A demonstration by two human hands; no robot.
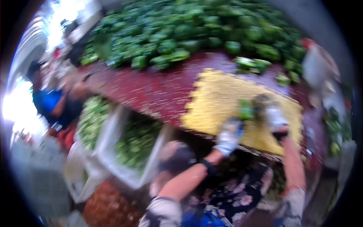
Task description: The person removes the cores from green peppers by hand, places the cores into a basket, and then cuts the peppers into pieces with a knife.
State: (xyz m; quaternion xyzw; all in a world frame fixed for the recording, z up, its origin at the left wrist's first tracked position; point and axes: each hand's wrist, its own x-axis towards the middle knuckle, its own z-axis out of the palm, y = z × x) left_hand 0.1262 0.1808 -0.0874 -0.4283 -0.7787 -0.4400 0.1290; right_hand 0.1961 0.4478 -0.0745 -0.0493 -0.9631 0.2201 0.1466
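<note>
A green vegetable (246, 109), apparently a bell pepper, lies on the yellow foam mat (215, 92). My left hand (229, 135), in a white glove with blue on it, is at the mat's front edge, just below and left of this pepper. My right hand (274, 116), also gloved, is over the mat to the right of the pepper, its fingertips dark and smeared. Motion blur hides how the fingers of both hands are set and whether they grip anything. Pale-edged, seemingly cut pepper pieces (252, 64) lie just behind the mat.
A large heap of green peppers (196, 28) covers the back of the dark red table (151, 89). White bins (126, 162) with chopped green pieces stand below its front edge. A reddish-brown rounded thing (109, 206) is at the lower left. Another person in blue (49, 102) is at the far left.
</note>
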